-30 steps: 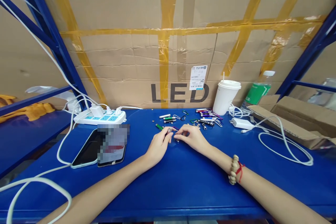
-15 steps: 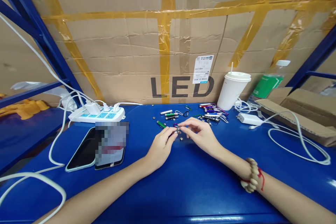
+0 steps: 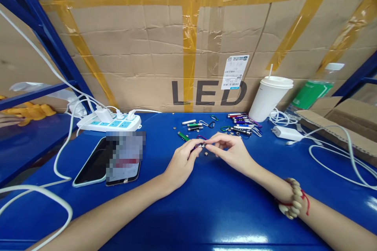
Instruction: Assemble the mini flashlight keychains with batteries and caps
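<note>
Short of the tabletop's (image 3: 206, 204) far edge, the left hand (image 3: 177, 164) pinched a small metallic tube (image 3: 200, 146) while the right hand (image 3: 232, 152), fingertips nearly together, met its end, grip unclear, seemingly fitting or loosening it, the next move likely calling for steady alignment.

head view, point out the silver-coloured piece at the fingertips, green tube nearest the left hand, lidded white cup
Silver-coloured piece (image 3: 200, 146): head view, its exposed stretch
Green tube (image 3: 183, 136): head view, its exposed barrel
Lidded white cup (image 3: 268, 100): head view, front wall
</note>
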The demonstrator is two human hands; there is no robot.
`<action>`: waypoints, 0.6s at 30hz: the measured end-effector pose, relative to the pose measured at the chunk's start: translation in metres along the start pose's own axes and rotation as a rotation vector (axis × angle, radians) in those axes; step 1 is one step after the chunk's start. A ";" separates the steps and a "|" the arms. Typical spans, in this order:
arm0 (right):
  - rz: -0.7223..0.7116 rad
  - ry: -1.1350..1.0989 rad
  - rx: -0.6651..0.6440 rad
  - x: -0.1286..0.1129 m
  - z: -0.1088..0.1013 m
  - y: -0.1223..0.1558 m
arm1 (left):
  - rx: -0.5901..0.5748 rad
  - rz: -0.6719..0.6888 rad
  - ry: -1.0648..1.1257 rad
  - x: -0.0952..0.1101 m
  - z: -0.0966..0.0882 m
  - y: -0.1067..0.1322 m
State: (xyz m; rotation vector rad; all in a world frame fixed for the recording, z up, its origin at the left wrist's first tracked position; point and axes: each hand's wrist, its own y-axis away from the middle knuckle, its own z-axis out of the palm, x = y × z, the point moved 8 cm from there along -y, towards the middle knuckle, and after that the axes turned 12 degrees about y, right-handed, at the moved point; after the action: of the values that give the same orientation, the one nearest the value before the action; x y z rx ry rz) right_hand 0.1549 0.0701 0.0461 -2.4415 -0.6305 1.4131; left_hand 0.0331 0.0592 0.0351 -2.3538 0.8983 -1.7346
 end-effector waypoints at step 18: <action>-0.038 -0.126 -0.028 0.001 -0.001 -0.002 | -0.114 -0.041 0.009 -0.002 0.009 0.002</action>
State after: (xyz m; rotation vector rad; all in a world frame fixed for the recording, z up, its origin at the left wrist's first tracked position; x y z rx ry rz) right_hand 0.1556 0.0718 0.0468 -2.3628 -0.7251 1.5620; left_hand 0.0399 0.0564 0.0296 -2.4534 0.9821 -1.7558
